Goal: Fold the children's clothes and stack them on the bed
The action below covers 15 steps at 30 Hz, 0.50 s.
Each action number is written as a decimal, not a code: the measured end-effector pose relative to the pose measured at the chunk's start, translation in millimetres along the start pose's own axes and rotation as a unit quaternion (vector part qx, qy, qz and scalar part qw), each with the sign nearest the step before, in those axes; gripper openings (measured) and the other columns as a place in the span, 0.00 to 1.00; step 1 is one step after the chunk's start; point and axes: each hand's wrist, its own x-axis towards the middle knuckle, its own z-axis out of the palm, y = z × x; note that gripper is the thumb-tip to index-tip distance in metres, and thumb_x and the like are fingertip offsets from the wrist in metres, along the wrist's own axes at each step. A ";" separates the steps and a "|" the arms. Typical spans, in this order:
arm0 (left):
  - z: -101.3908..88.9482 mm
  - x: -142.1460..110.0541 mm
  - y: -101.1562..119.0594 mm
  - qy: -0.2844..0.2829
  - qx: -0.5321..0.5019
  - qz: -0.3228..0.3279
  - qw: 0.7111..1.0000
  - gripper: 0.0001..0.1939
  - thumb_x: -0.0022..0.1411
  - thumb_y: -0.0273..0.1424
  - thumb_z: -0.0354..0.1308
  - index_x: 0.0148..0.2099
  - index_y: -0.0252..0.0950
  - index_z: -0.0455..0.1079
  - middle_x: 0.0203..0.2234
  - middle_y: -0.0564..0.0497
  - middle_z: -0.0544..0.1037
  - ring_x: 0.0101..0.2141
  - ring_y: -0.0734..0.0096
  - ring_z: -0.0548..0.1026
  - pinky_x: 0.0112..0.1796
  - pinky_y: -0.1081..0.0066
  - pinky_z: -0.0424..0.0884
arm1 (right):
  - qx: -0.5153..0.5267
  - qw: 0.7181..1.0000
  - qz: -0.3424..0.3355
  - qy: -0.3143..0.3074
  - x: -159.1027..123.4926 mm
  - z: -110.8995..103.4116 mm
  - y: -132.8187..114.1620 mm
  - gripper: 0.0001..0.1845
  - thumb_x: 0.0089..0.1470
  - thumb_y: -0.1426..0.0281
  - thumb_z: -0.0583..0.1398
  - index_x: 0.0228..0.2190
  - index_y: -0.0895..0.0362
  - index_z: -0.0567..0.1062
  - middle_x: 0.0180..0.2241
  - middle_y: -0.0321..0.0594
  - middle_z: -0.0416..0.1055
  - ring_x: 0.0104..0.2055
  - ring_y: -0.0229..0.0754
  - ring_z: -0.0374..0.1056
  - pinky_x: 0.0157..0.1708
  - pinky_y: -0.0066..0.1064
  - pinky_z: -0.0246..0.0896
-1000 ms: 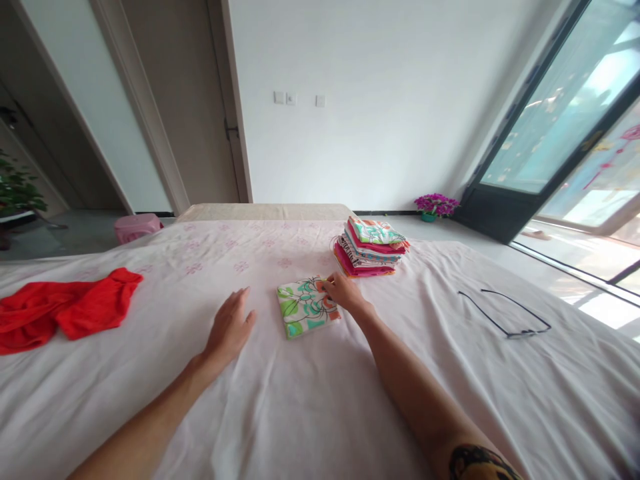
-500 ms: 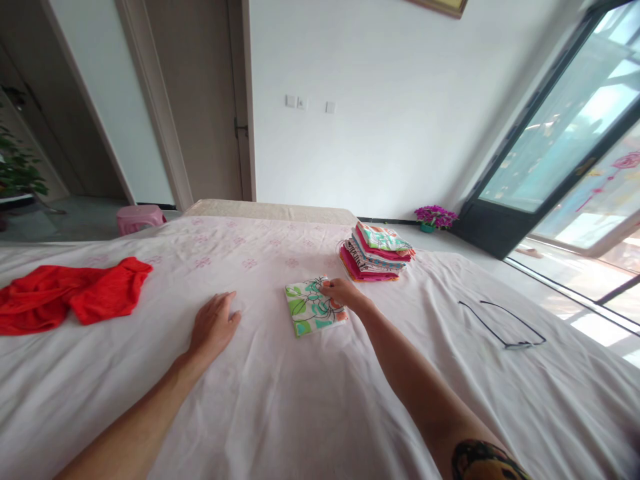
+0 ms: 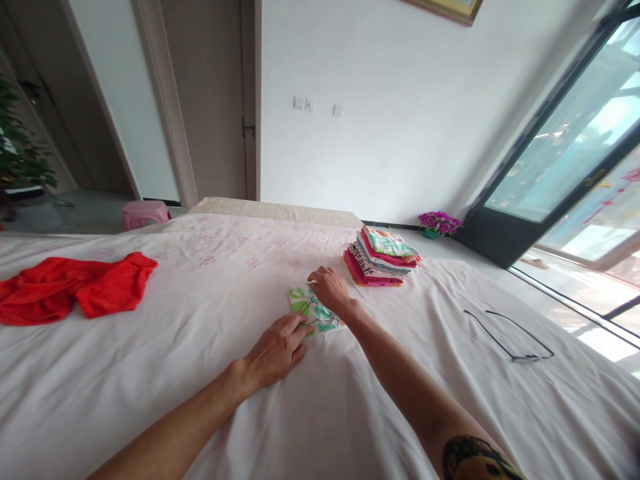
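Note:
A folded cloth, white with green, teal and orange leaf shapes and dark lines, lies flat on the bed sheet in front of me. My left hand rests at its near left corner, fingers stretched onto the fabric and thumb apart. Over the cloth's far edge lies my right hand, palm down with fingers loosely bent and spread; their tips are partly hidden. Just beyond the right hand stands a stack of folded cloths, with a similar leaf-patterned one on top.
Crumpled red fabric lies at the left of the pale sheet. Eyeglasses with open arms are at the right. Past the bed are a pink stool, purple flowers and a glass door.
My left hand has moved right, from the bare sheet onto the cloth's near left corner. The right hand has loosened its pinch on the cloth's right part and shifted to the far edge.

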 end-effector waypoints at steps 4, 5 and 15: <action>-0.9 -1.4 0.3 -0.028 0.014 -0.012 0.999 0.16 0.64 0.28 0.53 0.54 0.39 0.69 0.48 0.46 0.71 0.50 0.61 0.70 0.54 0.57 0.68 | -0.033 0.998 -0.036 -0.037 6.4 5.9 -7.9 0.11 0.62 0.65 0.56 0.39 0.52 0.79 0.44 0.43 0.73 0.49 0.46 0.64 0.45 0.32 0.57; -1.5 -1.7 -0.1 -0.031 0.016 -0.013 0.999 0.15 0.64 0.28 0.54 0.53 0.39 0.69 0.47 0.46 0.71 0.49 0.61 0.70 0.53 0.58 0.68 | -0.041 0.998 -0.038 -0.042 7.4 6.2 -8.3 0.11 0.62 0.65 0.56 0.39 0.53 0.79 0.44 0.44 0.73 0.49 0.46 0.64 0.45 0.32 0.57; 0.0 -0.4 1.9 -0.047 0.035 -0.023 0.998 0.13 0.63 0.28 0.54 0.51 0.39 0.67 0.44 0.47 0.69 0.47 0.60 0.67 0.51 0.59 0.67 | -0.040 0.999 0.036 -0.007 16.9 13.5 3.0 0.16 0.68 0.68 0.47 0.42 0.55 0.74 0.45 0.46 0.71 0.46 0.45 0.67 0.39 0.31 0.58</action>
